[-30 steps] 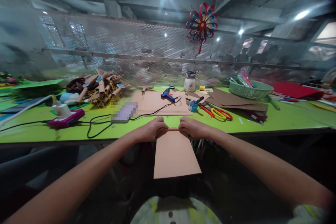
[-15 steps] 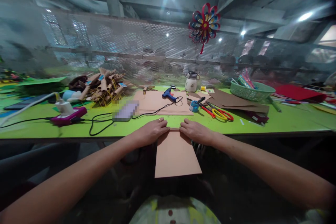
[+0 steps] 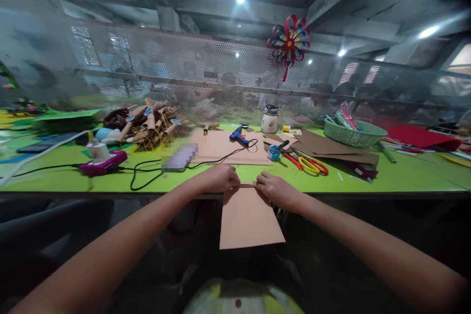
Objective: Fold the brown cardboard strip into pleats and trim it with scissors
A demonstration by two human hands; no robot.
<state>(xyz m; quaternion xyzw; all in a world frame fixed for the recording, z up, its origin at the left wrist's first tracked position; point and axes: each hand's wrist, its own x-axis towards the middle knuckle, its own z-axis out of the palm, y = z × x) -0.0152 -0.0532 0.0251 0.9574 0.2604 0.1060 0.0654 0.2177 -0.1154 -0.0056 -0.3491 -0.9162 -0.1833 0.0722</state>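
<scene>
A tan paper sheet (image 3: 250,218) hangs from the front edge of the green table (image 3: 386,176) toward my lap. My left hand (image 3: 217,179) is closed with its fingers curled over the sheet's top left edge. My right hand (image 3: 275,190) grips the top right edge, fingers pressed on the paper. The two hands nearly touch at the table edge.
A stack of tan sheets (image 3: 224,146) lies behind my hands with a blue glue gun (image 3: 239,135) and its black cord on it. Red-and-yellow scissors (image 3: 307,163), a small blue pot (image 3: 273,152), a green basket (image 3: 353,132), a pile of rolled paper pieces (image 3: 150,125) and a magenta power strip (image 3: 103,163) stand about.
My left fingers went from lying flat on the sheet to curled over its top edge. Both hands came slightly closer together. The view tilted down a little.
</scene>
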